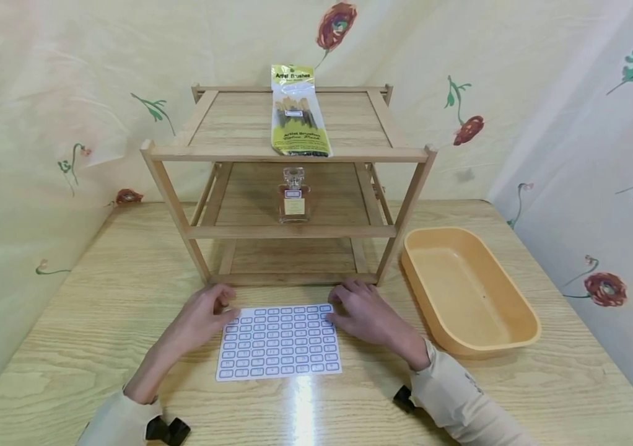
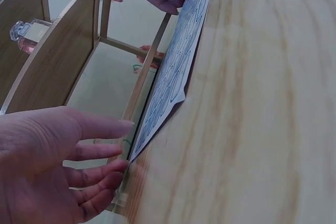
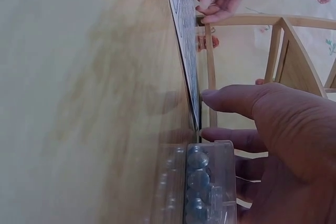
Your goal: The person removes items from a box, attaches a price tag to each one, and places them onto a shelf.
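Observation:
A white sheet of small blue-framed labels (image 1: 280,344) lies on the table. My left hand (image 1: 202,316) is at its far left corner, the thumb tip by the paper. In the left wrist view, the fingers of the left hand (image 2: 68,161) are loosely bent and apart from the thumb. My right hand (image 1: 366,313) is at the far right corner, and the right wrist view shows a gap between the thumb and fingers of that hand (image 3: 283,140). A clear plastic box of shiny round balls (image 3: 210,182) stands beside those fingers; whether they touch it, I cannot tell.
Behind the sheet stands a wooden three-tier rack (image 1: 294,231). A labelled pack of artist brushes (image 1: 298,133) lies on its top shelf, and a labelled perfume bottle (image 1: 294,201) stands on the middle one. An orange-yellow plastic basin (image 1: 469,297) sits at the right.

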The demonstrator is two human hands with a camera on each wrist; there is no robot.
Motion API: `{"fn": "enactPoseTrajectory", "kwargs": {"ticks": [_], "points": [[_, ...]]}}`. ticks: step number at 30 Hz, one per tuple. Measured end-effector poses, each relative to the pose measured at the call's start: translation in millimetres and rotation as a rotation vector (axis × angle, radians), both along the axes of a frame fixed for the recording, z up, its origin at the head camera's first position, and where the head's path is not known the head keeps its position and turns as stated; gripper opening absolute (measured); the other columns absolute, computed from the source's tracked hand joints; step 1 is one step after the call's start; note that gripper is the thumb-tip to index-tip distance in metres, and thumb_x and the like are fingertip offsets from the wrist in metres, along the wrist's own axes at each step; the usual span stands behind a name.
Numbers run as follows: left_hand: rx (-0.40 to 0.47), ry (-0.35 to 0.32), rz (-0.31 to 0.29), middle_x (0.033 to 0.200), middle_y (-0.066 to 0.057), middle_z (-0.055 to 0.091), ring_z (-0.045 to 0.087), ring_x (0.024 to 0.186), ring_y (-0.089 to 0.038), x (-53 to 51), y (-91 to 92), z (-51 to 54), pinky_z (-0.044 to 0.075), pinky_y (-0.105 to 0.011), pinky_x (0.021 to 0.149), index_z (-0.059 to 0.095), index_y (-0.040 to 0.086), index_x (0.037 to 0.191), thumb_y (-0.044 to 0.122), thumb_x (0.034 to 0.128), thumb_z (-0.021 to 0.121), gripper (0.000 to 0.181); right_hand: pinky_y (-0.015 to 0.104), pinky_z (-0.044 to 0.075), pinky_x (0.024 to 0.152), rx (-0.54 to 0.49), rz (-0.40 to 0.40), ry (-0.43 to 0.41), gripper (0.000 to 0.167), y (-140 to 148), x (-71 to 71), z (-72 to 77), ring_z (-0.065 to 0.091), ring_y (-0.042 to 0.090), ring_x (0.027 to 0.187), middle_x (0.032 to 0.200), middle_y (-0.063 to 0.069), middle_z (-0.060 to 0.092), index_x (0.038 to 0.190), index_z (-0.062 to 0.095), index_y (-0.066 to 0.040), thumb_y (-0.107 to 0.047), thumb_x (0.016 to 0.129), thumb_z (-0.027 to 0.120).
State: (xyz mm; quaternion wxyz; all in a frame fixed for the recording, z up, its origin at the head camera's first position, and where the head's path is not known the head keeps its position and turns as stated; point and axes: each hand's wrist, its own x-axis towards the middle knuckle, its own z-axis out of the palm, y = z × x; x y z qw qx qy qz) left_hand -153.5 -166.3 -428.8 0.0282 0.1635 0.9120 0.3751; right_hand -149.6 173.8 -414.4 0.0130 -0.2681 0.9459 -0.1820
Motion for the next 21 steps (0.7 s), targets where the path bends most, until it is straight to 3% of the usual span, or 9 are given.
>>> {"fn": "enactPoseTrajectory", "kwargs": {"ticks": [7, 21], "points": [[-0.031, -0.049, 0.023, 0.102, -0.012, 0.059, 0.057, 0.087, -0.022, 2.1, -3.1, 0.3, 0.049, -0.038, 0.076, 0.064, -0.002, 0.112, 0.011, 0.0938, 0.076, 0.026, 0.063, 0.043, 0.1, 0.012, -0.05, -0.05, 0.035, -4.6, -0.2, 1.1, 0.057, 0.037, 0.118, 0.119, 0.014, 0.062, 0.109, 0.069, -0.004, -0.029, 0.09, 0.083], [-0.042, -0.052, 0.024, 0.089, -0.006, 0.057, 0.053, 0.081, -0.019, 1.9, -3.2, -2.1, 0.046, -0.034, 0.072, 0.063, -0.001, 0.1, 0.008, 0.0915, 0.078, 0.02, 0.059, 0.044, 0.098, 0.018, -0.083, -0.076, 0.033, -7.5, -0.8, 1.6, 0.056, 0.033, 0.113, 0.116, 0.011, 0.061, 0.104, 0.068, -0.006, -0.028, 0.087, 0.086]]}}
